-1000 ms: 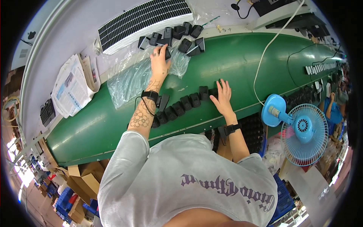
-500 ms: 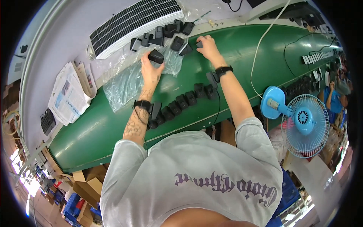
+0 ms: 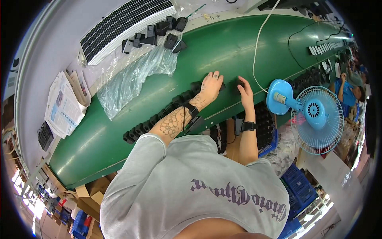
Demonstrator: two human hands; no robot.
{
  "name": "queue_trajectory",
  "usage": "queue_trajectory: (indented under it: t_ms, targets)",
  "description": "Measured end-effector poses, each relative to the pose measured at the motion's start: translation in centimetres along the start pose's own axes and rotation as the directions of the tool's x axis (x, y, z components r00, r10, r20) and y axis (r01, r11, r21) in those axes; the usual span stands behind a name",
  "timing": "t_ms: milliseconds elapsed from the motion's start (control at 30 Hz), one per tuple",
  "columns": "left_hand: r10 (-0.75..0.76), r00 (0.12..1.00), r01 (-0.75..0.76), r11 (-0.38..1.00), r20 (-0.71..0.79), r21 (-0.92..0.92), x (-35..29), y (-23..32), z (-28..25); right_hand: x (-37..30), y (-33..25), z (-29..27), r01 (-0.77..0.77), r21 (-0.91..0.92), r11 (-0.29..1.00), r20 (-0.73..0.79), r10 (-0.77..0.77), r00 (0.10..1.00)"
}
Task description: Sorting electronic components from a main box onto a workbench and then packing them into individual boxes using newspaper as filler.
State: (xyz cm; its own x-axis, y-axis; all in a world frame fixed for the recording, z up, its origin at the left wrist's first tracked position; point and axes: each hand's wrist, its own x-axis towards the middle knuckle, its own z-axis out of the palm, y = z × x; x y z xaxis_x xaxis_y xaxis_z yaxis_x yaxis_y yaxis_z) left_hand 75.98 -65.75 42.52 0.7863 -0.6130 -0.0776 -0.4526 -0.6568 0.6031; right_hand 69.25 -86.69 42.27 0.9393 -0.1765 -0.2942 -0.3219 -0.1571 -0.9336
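Head view, with twelve o'clock at the top edge and directions read from the centre of the frame. The left hand (image 3: 212,85), at one o'clock, lay over the upper end of a row of black blocks (image 3: 145,126), its fingers bent downward; a black block (image 3: 222,86) showed at their three o'clock side. How far this grip was closed could not be told, since the back of the hand hid its underside. The right hand (image 3: 247,94), at two o'clock, was apart from the left, its grip narrow about a small dark piece (image 3: 240,83) at the thumb and fingers. The row stood on the green counter (image 3: 223,51) and ran from between eight and nine o'clock up to twelve, partly covered by the tattooed left forearm (image 3: 171,125). A black wristband (image 3: 248,126) circled the right wrist.

At ten o'clock, a clear plastic sheet (image 3: 137,85) lay crumpled on the counter. Beyond it, near eleven o'clock, loose black devices (image 3: 151,35) lay beside a stack of sheets (image 3: 125,28) patterned with a dark grid. A folded newspaper (image 3: 61,105) rested near nine o'clock. A blue fan (image 3: 313,108) appeared at three o'clock; a white cable (image 3: 259,44) curved between one and two. A cardboard box (image 3: 88,204) occupied eight o'clock, and a blue crate (image 3: 298,185) four o'clock.
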Motion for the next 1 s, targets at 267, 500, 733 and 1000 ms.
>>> queue_trajectory:
  t_ms: [267, 500, 733, 1000]
  targets:
    - [0.162, 0.897, -0.222, 0.970, -0.410, -0.101, -1.3, -3.8, -5.0, 4.1, -1.9, 4.1, 0.230, -0.365, 0.902, 0.118, -0.200, 0.973]
    - [-0.274, 0.763, 0.186, 0.960, -0.585, -0.207, 2.2, -15.7, -12.8, 13.3, -9.7, 17.8, 0.265, -0.328, 0.907, 0.051, -0.264, 0.963]
    - [-0.175, 0.957, 0.218, 0.961, -0.233, 0.172, 4.6, -18.6, -14.2, 13.5, -8.9, 24.8, 0.248, -0.363, 0.898, -0.029, -0.277, 0.961]
    - [-0.282, 0.869, 0.205, 0.953, -0.406, -0.222, 4.3, -16.1, -13.4, 6.3, -6.6, 5.0, 0.072, -0.598, 0.798, -0.245, -0.267, 0.932]
